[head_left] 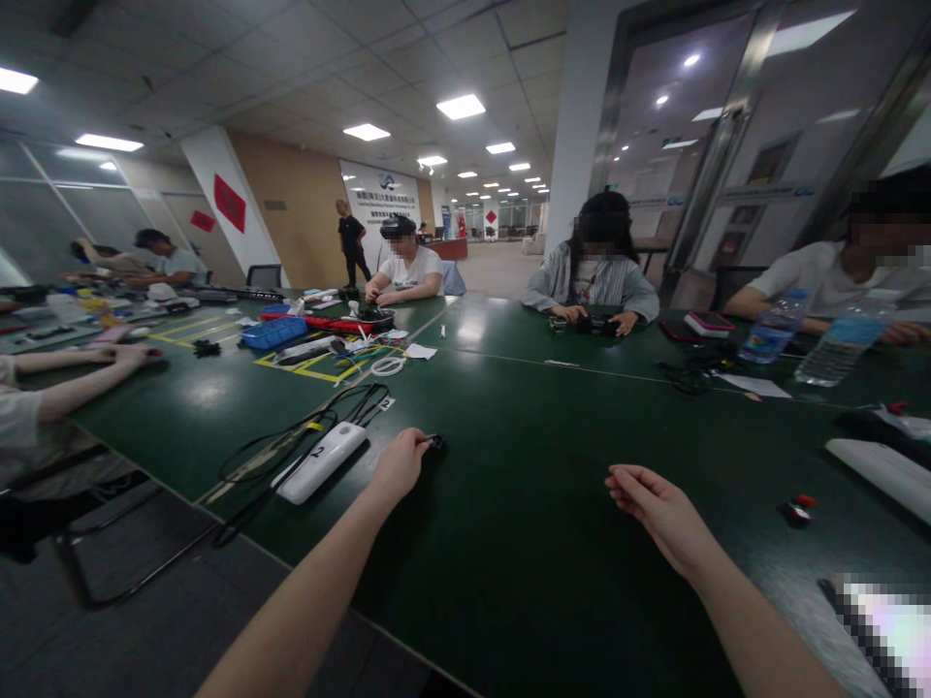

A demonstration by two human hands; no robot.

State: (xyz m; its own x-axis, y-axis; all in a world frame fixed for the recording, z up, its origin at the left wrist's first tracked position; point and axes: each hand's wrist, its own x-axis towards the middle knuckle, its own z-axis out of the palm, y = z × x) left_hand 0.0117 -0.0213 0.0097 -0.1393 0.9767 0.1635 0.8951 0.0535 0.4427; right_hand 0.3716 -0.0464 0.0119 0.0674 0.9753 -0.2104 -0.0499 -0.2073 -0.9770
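My left hand point(399, 463) reaches out over the dark green table point(509, 504), fingers closed in a pinch on a small black object point(434, 442) that touches the tabletop. Just left of it lies a white power bank point(320, 462) marked with a 2, with black cables point(291, 436) looped beside it. My right hand point(653, 506) hovers over the table to the right, fingers loosely curled and nothing visible in them.
Other people sit around the table, hands on small devices. Two water bottles point(807, 344) stand at the far right. A small red and black object point(798, 508) and a white bar point(880, 470) lie at right. Blue tray point(274, 333), tools and yellow tape sit far left.
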